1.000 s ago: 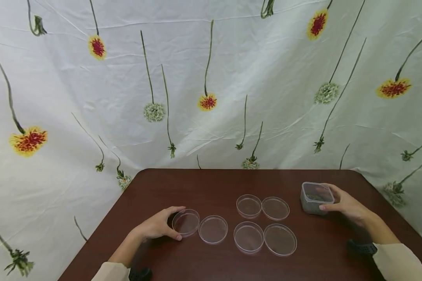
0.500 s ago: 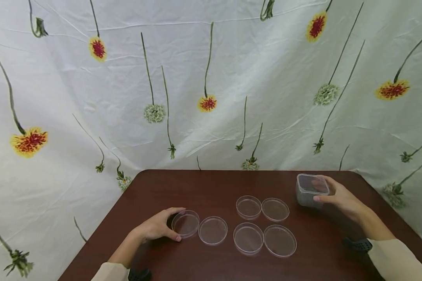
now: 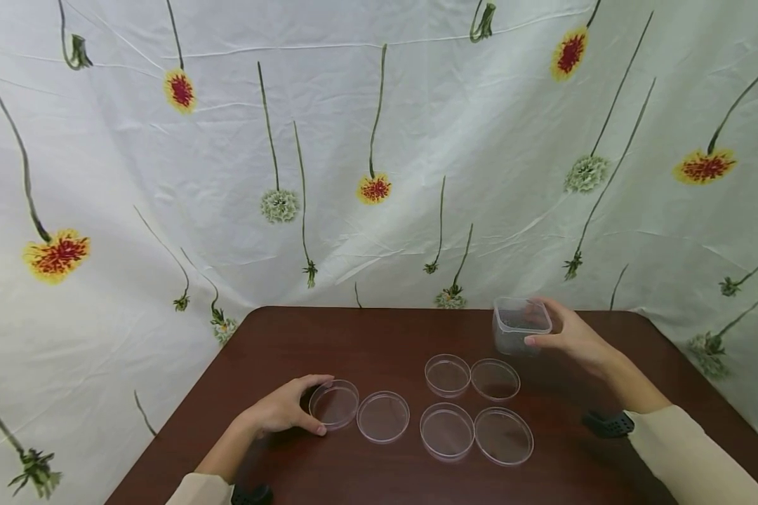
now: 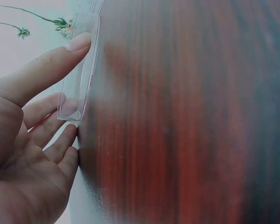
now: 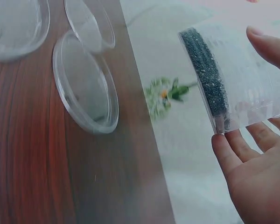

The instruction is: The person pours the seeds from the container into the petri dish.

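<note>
My left hand [image 3: 284, 408] holds a clear round petri dish [image 3: 335, 405] by its edge, thumb at the near side and fingers at the far side. In the left wrist view that dish [image 4: 75, 88] stays at the tabletop, with the thumb against its wall. Over the back right of the table, my right hand [image 3: 571, 340] grips a clear plastic tub [image 3: 510, 338], raised off the surface. The right wrist view shows small dark seed-like grains [image 5: 207, 74] in a layer at the tub's bottom; their kind is unclear.
Another petri dish [image 3: 383, 417] lies just right of the held one. Several more dishes sit right of centre in two pairs, a back pair [image 3: 447, 376] and a front pair [image 3: 503, 436]. A flower-printed cloth [image 3: 379, 140] hangs behind the brown table [image 3: 354, 477].
The right hand has lifted the tub and carried it leftward, toward the back dishes. My left hand keeps its place on the dish.
</note>
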`<state>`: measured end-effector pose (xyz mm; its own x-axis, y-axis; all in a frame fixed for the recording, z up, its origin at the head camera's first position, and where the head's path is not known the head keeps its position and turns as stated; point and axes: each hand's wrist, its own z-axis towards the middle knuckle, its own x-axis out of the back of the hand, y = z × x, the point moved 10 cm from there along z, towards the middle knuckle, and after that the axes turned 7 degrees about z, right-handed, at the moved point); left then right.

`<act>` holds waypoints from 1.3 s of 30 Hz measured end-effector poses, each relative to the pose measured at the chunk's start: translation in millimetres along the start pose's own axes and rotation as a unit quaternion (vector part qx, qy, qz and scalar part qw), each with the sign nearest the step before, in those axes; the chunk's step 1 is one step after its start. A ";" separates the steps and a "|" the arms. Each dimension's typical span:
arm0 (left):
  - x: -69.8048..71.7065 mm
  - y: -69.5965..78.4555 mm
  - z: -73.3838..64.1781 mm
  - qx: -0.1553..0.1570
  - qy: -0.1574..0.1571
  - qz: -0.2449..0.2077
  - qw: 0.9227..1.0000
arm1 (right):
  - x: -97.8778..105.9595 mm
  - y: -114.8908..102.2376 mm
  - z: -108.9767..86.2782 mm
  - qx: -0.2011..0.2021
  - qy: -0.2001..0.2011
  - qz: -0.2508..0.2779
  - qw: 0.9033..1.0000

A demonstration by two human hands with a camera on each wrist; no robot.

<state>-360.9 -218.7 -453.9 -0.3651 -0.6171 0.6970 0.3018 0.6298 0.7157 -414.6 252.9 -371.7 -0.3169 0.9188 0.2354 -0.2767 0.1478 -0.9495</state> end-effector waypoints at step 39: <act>-0.8 0.8 -0.2 -0.003 -0.004 -0.020 1.000 | -155.3 -48.5 74.5 0.054 -0.125 0.032 0.990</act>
<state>-360.2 -217.8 -453.9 -0.3848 -0.6378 0.6672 0.2916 0.6019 0.7435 -419.6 75.8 -346.8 -0.5472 0.8042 0.2319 -0.3400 0.0396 -0.9396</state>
